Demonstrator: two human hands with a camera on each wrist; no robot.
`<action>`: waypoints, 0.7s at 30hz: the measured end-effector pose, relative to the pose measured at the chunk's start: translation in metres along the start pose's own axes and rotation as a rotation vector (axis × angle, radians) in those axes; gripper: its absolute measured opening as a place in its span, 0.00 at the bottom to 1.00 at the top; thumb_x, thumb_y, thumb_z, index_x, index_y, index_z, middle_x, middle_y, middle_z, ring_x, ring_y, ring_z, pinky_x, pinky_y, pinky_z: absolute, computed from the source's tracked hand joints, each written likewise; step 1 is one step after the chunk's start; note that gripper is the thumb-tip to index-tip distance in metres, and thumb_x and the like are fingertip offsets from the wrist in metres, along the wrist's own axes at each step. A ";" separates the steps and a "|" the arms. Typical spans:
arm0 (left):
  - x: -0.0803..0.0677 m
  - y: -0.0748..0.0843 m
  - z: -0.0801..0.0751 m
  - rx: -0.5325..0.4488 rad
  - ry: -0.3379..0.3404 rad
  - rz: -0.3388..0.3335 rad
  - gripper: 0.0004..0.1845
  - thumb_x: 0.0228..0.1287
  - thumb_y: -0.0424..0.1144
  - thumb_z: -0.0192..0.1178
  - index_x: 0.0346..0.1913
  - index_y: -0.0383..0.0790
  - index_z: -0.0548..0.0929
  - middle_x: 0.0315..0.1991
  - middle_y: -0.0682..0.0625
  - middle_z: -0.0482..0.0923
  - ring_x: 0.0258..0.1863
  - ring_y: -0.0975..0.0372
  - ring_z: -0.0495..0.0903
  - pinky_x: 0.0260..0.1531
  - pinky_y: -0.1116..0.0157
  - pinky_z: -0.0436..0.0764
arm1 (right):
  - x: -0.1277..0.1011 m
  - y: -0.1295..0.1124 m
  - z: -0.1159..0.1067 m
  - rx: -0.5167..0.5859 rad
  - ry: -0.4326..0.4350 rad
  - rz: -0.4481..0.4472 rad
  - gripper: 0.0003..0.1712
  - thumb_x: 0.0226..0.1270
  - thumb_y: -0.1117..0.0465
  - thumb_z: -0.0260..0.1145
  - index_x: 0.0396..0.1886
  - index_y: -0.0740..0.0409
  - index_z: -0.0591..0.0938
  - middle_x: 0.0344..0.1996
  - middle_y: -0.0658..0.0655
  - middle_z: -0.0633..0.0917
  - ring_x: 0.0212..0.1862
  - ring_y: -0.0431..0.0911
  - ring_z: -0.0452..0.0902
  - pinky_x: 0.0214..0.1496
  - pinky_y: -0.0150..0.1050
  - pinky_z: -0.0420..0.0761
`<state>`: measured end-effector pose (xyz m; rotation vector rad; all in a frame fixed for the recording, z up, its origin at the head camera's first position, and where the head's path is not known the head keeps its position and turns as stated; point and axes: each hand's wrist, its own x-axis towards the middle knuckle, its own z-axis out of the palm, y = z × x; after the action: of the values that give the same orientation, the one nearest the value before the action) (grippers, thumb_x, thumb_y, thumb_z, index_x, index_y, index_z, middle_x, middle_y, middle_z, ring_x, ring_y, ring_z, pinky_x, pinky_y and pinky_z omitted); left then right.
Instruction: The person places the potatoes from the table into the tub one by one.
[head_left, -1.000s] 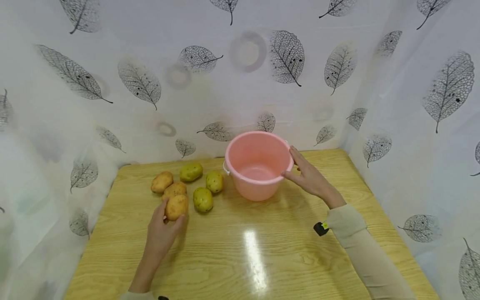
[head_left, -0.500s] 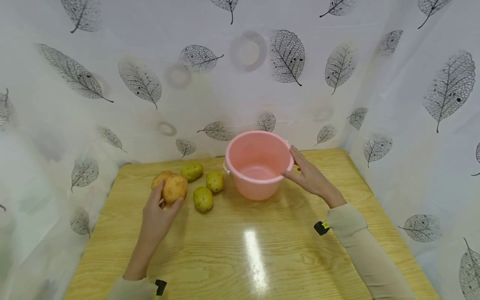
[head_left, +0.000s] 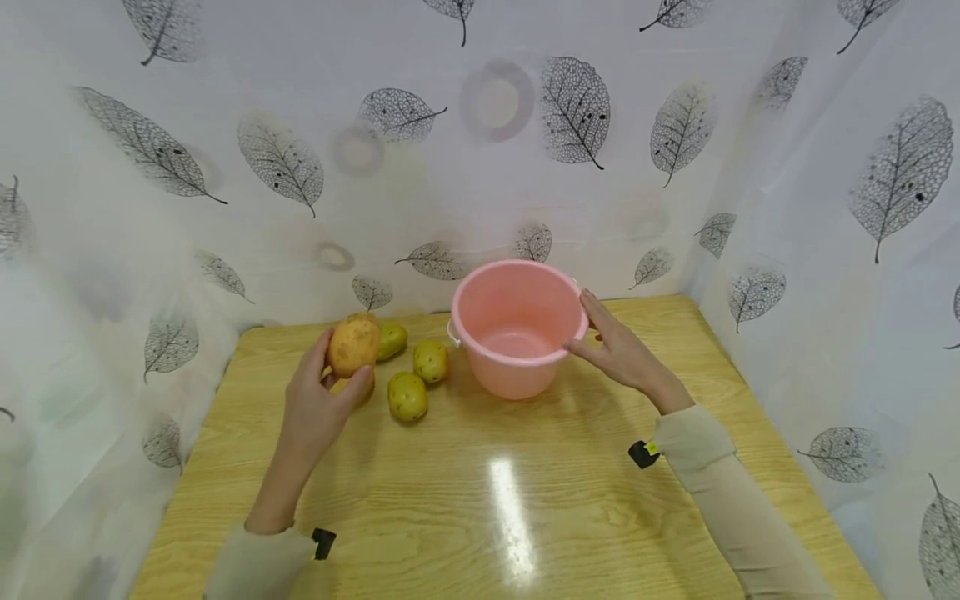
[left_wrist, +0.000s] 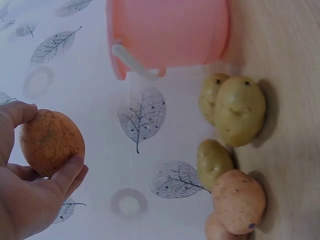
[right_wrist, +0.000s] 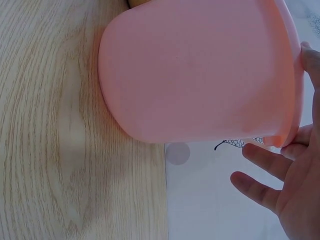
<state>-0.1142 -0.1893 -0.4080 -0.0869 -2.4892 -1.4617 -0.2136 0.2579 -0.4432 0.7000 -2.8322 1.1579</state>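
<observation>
My left hand [head_left: 318,408] holds a brown potato [head_left: 355,346] between thumb and fingers, raised above the table. In the left wrist view two more brown potatoes [left_wrist: 239,201] lie on the table; the hand mostly hides them in the head view. Greenish potatoes lie right of the left hand: one at the back [head_left: 392,341], one nearer the bucket [head_left: 431,361] and one in front [head_left: 407,397]. A pink bucket [head_left: 517,379] stands upright, with no contents visible. My right hand [head_left: 626,354] rests on its right rim, fingers spread and fairly straight.
The wooden table [head_left: 450,500] has its back edge against a white leaf-printed curtain [head_left: 480,192], which also hangs at both sides. The bucket's white handle [left_wrist: 132,62] hangs on its left side.
My left hand has lifted the brown potato, carrying it away from me and up off the table. My right hand and the bucket have stayed in place.
</observation>
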 end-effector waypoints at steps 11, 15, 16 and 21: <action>0.012 0.020 0.002 -0.022 -0.018 0.029 0.43 0.71 0.41 0.68 0.80 0.31 0.58 0.74 0.35 0.63 0.68 0.47 0.71 0.62 0.57 0.77 | 0.001 0.000 -0.001 -0.001 -0.002 -0.001 0.53 0.74 0.42 0.66 0.86 0.47 0.45 0.84 0.49 0.48 0.71 0.57 0.69 0.67 0.62 0.74; 0.014 0.021 0.003 -0.018 -0.021 0.030 0.42 0.71 0.40 0.67 0.79 0.29 0.58 0.74 0.34 0.62 0.68 0.46 0.71 0.63 0.55 0.76 | 0.001 0.001 -0.001 -0.003 -0.005 0.003 0.53 0.74 0.42 0.66 0.86 0.47 0.45 0.84 0.50 0.47 0.72 0.57 0.69 0.67 0.61 0.74; 0.014 0.021 0.003 -0.015 -0.021 0.030 0.42 0.71 0.40 0.67 0.79 0.29 0.58 0.74 0.34 0.62 0.68 0.46 0.71 0.63 0.55 0.77 | 0.001 0.000 -0.001 -0.003 -0.005 0.004 0.53 0.74 0.42 0.66 0.86 0.46 0.45 0.84 0.49 0.47 0.72 0.57 0.69 0.67 0.61 0.74; 0.016 0.022 0.005 -0.004 -0.024 0.031 0.42 0.71 0.41 0.67 0.79 0.29 0.58 0.74 0.33 0.62 0.69 0.45 0.70 0.62 0.51 0.77 | 0.000 -0.001 -0.001 0.001 -0.005 0.008 0.53 0.74 0.42 0.66 0.86 0.46 0.45 0.84 0.50 0.48 0.71 0.57 0.69 0.67 0.61 0.74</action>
<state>-0.1265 -0.1756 -0.3874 -0.1433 -2.4920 -1.4623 -0.2135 0.2582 -0.4422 0.6939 -2.8410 1.1605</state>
